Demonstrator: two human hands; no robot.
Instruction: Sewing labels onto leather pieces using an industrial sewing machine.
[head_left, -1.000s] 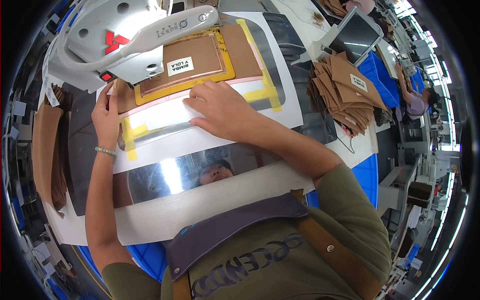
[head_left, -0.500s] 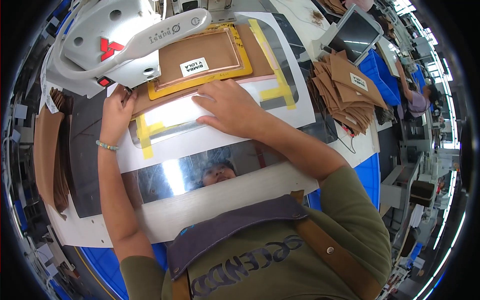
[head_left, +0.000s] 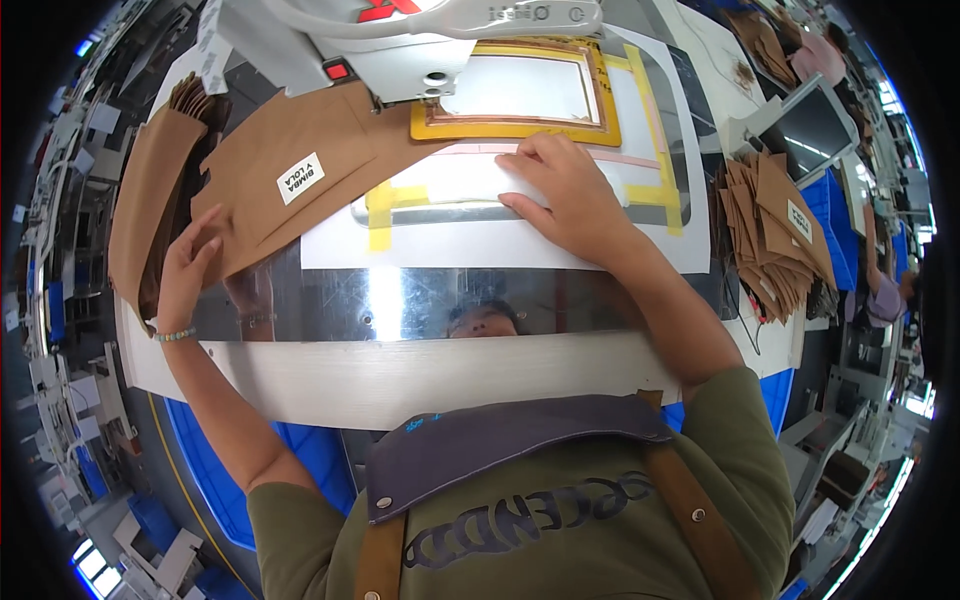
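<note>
A brown sheet panel [head_left: 350, 140] with a white label lies slanted across the left of the work area. Its right end reaches beside the yellow frame [head_left: 450, 130], which stands under the machine head. My left hand [head_left: 188, 262] grips the panel's left edge; the fingers under it are hidden. A white template [head_left: 460, 190] with yellow tape strips sits below and around the frame, and white shows through the frame's opening. My right hand [head_left: 568, 200] rests on the template just below the frame, fingers apart, holding nothing.
A white machine head [head_left: 410, 65] overhangs the back. Brown panels stand in a stack [head_left: 150, 200] at the left; another pile [head_left: 765, 240] lies at the right, near a screen [head_left: 812, 130] and a blue bin [head_left: 832, 215]. A shiny metal strip [head_left: 420, 300] runs along the front.
The labelled brown panel has come out from under the yellow frame toward the left, with my left hand on it. My right hand stays at the template. The whole view has shifted.
</note>
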